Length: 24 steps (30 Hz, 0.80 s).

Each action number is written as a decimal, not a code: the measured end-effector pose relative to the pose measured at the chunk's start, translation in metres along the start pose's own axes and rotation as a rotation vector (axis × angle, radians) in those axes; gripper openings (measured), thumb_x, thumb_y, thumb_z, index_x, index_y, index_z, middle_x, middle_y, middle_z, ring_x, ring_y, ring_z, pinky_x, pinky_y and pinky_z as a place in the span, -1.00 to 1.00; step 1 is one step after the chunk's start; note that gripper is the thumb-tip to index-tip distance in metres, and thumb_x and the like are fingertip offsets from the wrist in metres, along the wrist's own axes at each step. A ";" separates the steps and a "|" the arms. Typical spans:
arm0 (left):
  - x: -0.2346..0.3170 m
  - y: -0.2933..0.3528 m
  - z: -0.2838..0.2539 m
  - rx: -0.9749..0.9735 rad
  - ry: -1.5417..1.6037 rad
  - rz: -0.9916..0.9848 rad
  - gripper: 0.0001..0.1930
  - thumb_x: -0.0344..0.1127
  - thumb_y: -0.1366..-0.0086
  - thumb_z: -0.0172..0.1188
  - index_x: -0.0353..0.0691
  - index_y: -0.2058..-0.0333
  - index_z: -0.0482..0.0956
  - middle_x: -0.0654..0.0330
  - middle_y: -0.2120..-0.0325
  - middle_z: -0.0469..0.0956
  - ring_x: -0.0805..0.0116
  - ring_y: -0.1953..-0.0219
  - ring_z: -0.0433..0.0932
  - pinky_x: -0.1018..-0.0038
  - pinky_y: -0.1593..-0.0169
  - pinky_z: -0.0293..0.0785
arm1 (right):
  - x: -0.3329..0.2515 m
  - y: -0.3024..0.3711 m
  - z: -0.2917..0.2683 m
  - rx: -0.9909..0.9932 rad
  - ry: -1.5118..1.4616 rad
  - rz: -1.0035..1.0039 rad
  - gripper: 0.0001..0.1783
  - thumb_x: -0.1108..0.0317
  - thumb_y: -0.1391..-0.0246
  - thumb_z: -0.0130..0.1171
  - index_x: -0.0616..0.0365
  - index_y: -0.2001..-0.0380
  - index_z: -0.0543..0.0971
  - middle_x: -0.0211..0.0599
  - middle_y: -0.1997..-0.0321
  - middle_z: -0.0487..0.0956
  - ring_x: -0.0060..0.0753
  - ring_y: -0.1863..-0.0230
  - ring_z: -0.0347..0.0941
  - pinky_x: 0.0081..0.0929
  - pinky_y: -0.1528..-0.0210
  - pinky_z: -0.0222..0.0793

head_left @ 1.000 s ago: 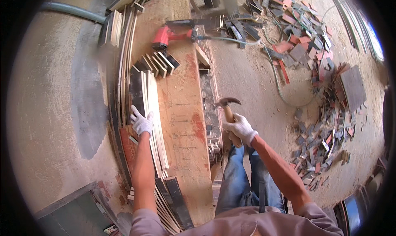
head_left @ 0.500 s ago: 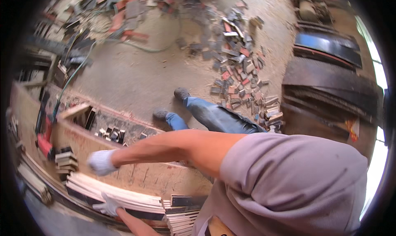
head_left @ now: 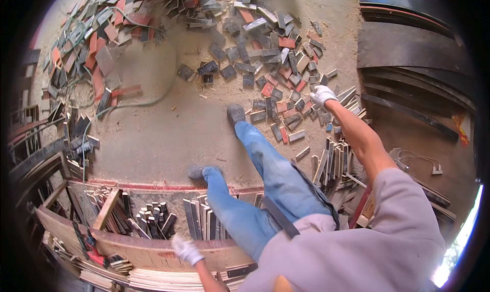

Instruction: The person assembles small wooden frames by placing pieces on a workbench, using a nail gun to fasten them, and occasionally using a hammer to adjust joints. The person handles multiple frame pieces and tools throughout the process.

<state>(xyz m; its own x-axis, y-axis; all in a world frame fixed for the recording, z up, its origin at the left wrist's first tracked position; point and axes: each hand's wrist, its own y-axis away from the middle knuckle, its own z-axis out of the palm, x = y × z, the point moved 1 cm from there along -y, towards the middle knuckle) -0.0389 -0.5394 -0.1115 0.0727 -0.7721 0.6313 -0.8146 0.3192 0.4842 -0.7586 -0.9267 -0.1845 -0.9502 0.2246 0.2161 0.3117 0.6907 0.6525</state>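
My right hand [head_left: 322,95], in a white knit glove, is stretched out over the right side of a pile of short wood blocks [head_left: 286,113]. Its fingers look curled, and a small dark block [head_left: 323,80] shows right at them. Whether they grip it is hard to make out. My left hand [head_left: 187,249], gloved too and slightly blurred, hangs over a plywood-topped bench [head_left: 148,246] with nothing seen in it. Below it lies a row of pale wood strips [head_left: 163,280] with edges up.
A red power tool [head_left: 96,256] on a hose rests at the bench's left. Dark strips [head_left: 153,220] stand beyond the bench. Black and red offcuts [head_left: 97,52] heap at the far left. Stacked dark boards [head_left: 413,47] line the right, near a white plug [head_left: 436,169].
My right hand has swung from above the bench at the left out to the block pile at the right. My left hand has lifted off the strips. The view has turned.
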 end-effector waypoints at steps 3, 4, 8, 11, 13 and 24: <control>0.079 0.066 0.146 -0.472 -0.524 0.432 -0.68 -0.15 -0.55 0.10 -0.26 0.06 0.70 0.01 0.25 0.74 0.12 0.25 0.74 0.24 0.15 0.64 | -0.015 -0.065 -0.001 0.047 -0.331 0.016 -0.56 -0.02 -0.14 0.21 0.16 0.21 0.72 0.03 0.18 0.72 0.01 0.07 0.67 -0.13 -0.01 0.54; 0.096 0.077 0.181 -0.516 -0.532 0.471 -0.75 -0.22 -0.52 0.14 -0.22 0.05 0.70 -0.01 0.29 0.75 0.10 0.26 0.76 0.25 0.16 0.64 | -0.032 -0.080 0.002 0.068 -0.310 -0.036 -0.57 -0.01 -0.16 0.19 0.13 0.18 0.72 -0.03 0.18 0.73 -0.05 0.08 0.67 -0.17 0.00 0.55; 0.109 0.077 0.277 -0.671 -0.421 0.542 -0.78 -0.26 -0.50 0.20 -0.21 0.04 0.72 0.20 0.50 0.66 0.52 0.62 0.47 0.45 0.47 0.45 | -0.124 -0.133 0.031 -0.113 -0.479 -0.187 -0.54 -0.06 -0.12 0.23 0.08 0.13 0.72 0.02 0.11 0.71 0.10 0.00 0.62 -0.08 -0.07 0.51; 0.110 0.052 0.330 -0.773 -0.499 0.529 -0.80 -0.30 -0.50 0.18 -0.19 0.05 0.72 0.11 0.45 0.70 0.41 0.58 0.58 0.38 0.40 0.52 | -0.184 -0.176 0.070 -0.142 -0.458 -0.222 -0.56 -0.06 -0.15 0.22 0.06 0.13 0.69 0.02 0.08 0.70 0.09 -0.01 0.62 -0.06 -0.08 0.51; 0.141 0.038 0.374 -0.797 -0.481 0.695 -0.81 -0.34 -0.47 0.20 -0.21 0.05 0.71 0.02 0.34 0.74 0.25 0.47 0.70 0.32 0.32 0.58 | -0.220 -0.208 0.083 -0.151 -0.473 -0.232 -0.57 -0.05 -0.17 0.21 0.05 0.12 0.67 0.01 0.07 0.69 0.09 -0.01 0.62 -0.06 -0.07 0.51; 0.296 -0.068 0.425 -0.825 -0.880 0.647 -0.77 -0.42 -0.40 0.23 -0.33 0.03 0.71 -0.01 0.21 0.74 0.02 0.35 0.69 0.23 0.27 0.58 | -0.368 -0.514 0.094 0.291 -0.274 -0.096 -0.25 -0.05 -0.14 0.33 0.13 -0.28 0.42 0.08 -0.15 0.57 0.12 -0.20 0.48 0.03 -0.21 0.42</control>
<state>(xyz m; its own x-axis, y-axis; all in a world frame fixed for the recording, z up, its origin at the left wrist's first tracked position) -0.2061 -1.0231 -0.2150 -0.8251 -0.3534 0.4408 0.0359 0.7459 0.6651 -0.5693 -1.2993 -0.6675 -0.9526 0.2976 -0.0625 0.2455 0.8740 0.4193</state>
